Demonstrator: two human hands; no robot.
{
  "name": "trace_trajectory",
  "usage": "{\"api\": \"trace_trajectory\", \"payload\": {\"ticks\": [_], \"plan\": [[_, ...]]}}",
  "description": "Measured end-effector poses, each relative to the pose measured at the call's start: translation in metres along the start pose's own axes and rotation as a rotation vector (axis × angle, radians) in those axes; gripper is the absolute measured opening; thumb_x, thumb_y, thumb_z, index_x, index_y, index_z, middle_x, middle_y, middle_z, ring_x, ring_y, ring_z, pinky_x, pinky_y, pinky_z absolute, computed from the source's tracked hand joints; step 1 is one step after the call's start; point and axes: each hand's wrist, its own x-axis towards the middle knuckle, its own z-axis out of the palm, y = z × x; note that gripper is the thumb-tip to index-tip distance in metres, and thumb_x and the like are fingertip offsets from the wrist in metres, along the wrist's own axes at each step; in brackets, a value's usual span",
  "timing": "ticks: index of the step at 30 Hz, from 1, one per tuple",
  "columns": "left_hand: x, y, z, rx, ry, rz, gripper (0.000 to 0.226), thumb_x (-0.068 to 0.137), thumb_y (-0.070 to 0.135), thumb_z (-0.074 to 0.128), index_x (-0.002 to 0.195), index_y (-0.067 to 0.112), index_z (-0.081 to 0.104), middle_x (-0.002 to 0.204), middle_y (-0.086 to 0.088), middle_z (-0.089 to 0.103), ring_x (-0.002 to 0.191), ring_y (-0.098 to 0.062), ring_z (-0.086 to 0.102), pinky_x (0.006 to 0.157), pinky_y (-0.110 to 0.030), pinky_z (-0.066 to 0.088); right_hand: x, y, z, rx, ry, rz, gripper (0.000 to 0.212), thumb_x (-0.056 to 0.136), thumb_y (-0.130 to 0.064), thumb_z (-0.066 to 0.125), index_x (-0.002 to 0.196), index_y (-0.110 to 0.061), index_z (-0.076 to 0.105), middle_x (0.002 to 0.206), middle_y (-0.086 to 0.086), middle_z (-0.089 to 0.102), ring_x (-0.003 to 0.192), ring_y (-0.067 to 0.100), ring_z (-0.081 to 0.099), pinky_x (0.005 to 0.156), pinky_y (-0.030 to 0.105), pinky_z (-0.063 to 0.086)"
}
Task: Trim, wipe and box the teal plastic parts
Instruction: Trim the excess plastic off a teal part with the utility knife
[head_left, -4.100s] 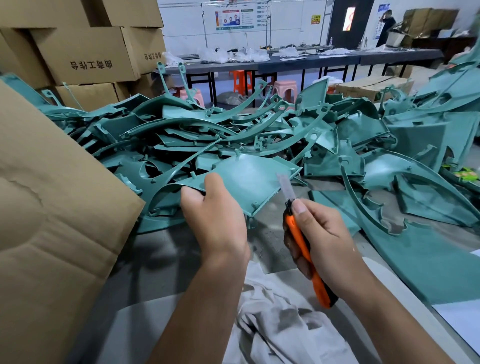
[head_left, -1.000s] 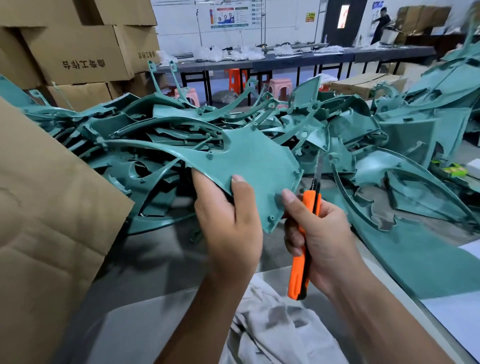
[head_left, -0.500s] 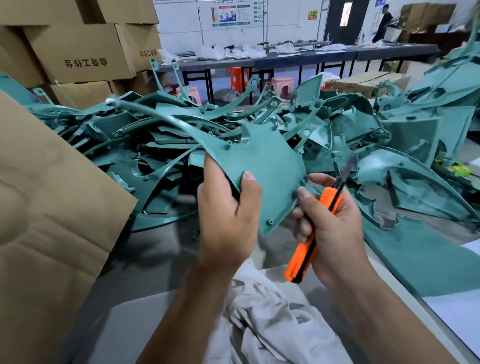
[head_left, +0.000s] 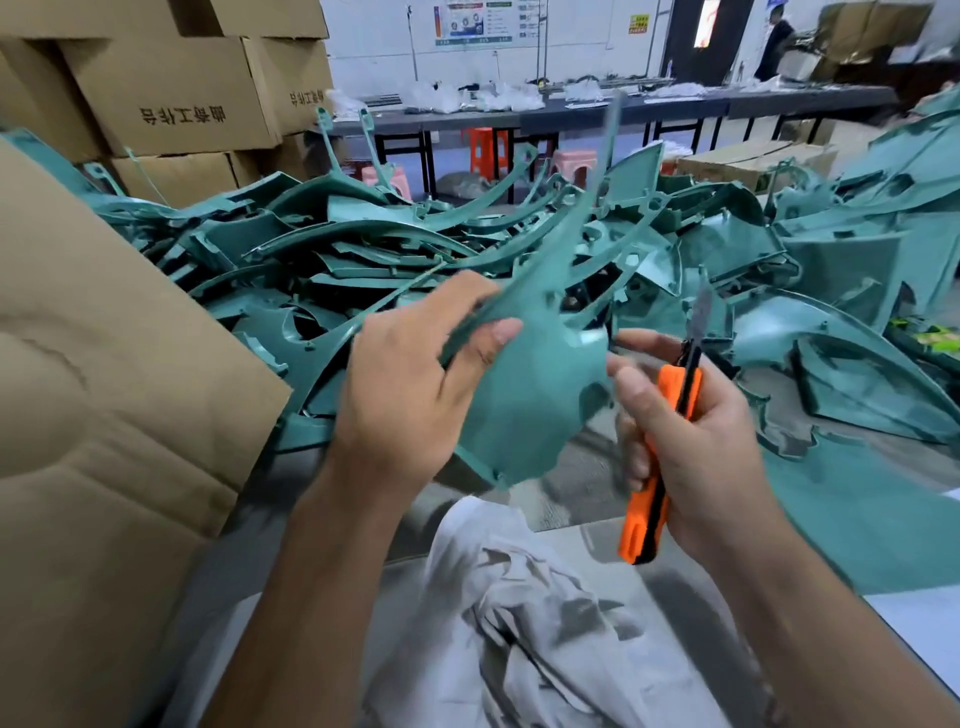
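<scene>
Mid-trim: part in my left hand, knife in my right, blade not on an edge.
Left to right: cardboard flap (head_left: 104, 395) of the box beside me; left hand (head_left: 410, 384) curled round the teal part (head_left: 535, 395), thumb on its face, part held in the air above the grey cloth (head_left: 524, 613) and in front of the heap of teal parts (head_left: 363, 249). The part is motion-blurred, so I can't tell which edge faces the blade. Right hand (head_left: 691, 441) is wrapped on the orange utility knife (head_left: 660, 467), blade out and pointing up, just beside the part, apart from it. My call: steady the part first, keep my left thumb off the cut line, shave flash away from that hand in shallow passes.
</scene>
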Motion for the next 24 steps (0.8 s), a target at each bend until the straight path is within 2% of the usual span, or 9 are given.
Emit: {"api": "trace_trajectory", "payload": {"ticks": [2,5,8,10,12,15,17,19,24], "plan": [[-0.002,0.005,0.006,-0.023,-0.033,0.006,0.023,0.098,0.044,0.062,0.099,0.023,0.070,0.077,0.005,0.068,0.067,-0.013,0.063,0.060,-0.038,0.048,-0.002,0.001,0.007,-0.100,-0.016,-0.001,0.040,0.073,-0.041,0.088,0.108,-0.029,0.073,0.053,0.004,0.050,0.036,0.021,0.042,0.039,0.029,0.040],[-0.005,0.006,0.015,-0.140,0.108,-0.074,0.016,0.090,0.040,0.074,0.096,0.026,0.070,0.074,0.007,0.068,0.068,-0.011,0.065,0.062,-0.028,0.050,-0.002,0.002,0.011,-0.066,0.019,0.011,0.029,0.071,-0.034,0.089,0.095,-0.029,0.075,0.051,0.006,0.046,0.034,0.021,0.039,0.039,0.028,0.038],[-0.010,0.002,0.025,-0.624,0.215,-0.423,0.036,0.082,0.029,0.083,0.112,0.027,0.064,0.090,-0.001,0.076,0.082,-0.021,0.072,0.072,-0.035,0.055,-0.001,-0.001,0.006,0.097,0.071,0.049,0.023,0.074,-0.033,0.089,0.089,-0.030,0.072,0.054,0.001,0.046,0.035,0.017,0.038,0.040,0.025,0.038],[-0.014,0.000,0.031,-0.994,0.109,-0.669,0.044,0.079,0.023,0.081,0.120,0.025,0.064,0.106,-0.004,0.078,0.098,-0.023,0.075,0.082,-0.038,0.059,0.000,-0.002,0.004,0.155,0.082,0.049,0.024,0.074,-0.035,0.086,0.091,-0.028,0.072,0.053,-0.003,0.045,0.034,0.014,0.037,0.040,0.023,0.037],[-0.020,0.000,0.038,-1.131,-0.061,-0.741,0.033,0.082,0.023,0.078,0.115,0.022,0.073,0.115,-0.007,0.076,0.107,-0.027,0.073,0.089,-0.044,0.059,0.000,-0.001,0.006,0.123,0.065,0.045,0.034,0.075,-0.036,0.087,0.102,-0.024,0.071,0.054,-0.003,0.047,0.035,0.015,0.038,0.039,0.024,0.037],[-0.024,0.001,0.042,-1.125,-0.068,-0.682,0.022,0.089,0.017,0.072,0.111,0.019,0.077,0.115,-0.012,0.076,0.106,-0.032,0.074,0.088,-0.048,0.060,-0.003,0.001,0.009,-0.035,0.113,0.038,0.029,0.081,-0.039,0.085,0.106,-0.031,0.071,0.058,-0.004,0.055,0.043,0.017,0.047,0.043,0.030,0.042],[-0.020,0.000,0.040,-1.019,0.020,-0.592,0.019,0.092,0.014,0.069,0.104,0.023,0.080,0.106,-0.004,0.079,0.099,-0.023,0.076,0.080,-0.036,0.062,-0.006,0.002,0.011,-0.268,0.233,-0.004,0.023,0.089,-0.048,0.078,0.100,-0.033,0.065,0.070,-0.001,0.062,0.057,0.020,0.058,0.052,0.038,0.049],[-0.019,-0.002,0.037,-0.810,0.057,-0.442,0.022,0.096,0.011,0.066,0.105,0.026,0.078,0.106,0.005,0.079,0.102,-0.016,0.075,0.085,-0.028,0.059,-0.008,0.002,0.011,-0.463,0.302,-0.110,0.024,0.099,-0.050,0.064,0.092,-0.029,0.056,0.080,0.008,0.058,0.069,0.029,0.059,0.061,0.042,0.050],[-0.024,-0.008,0.040,-0.432,0.062,-0.160,0.034,0.101,0.003,0.060,0.126,0.024,0.071,0.120,0.009,0.075,0.117,-0.008,0.068,0.100,-0.026,0.052,-0.016,-0.007,0.027,-0.694,0.016,-0.516,0.021,0.108,-0.018,0.049,0.090,-0.009,0.058,0.078,0.000,0.053,0.070,0.019,0.054,0.064,0.022,0.040]]}}
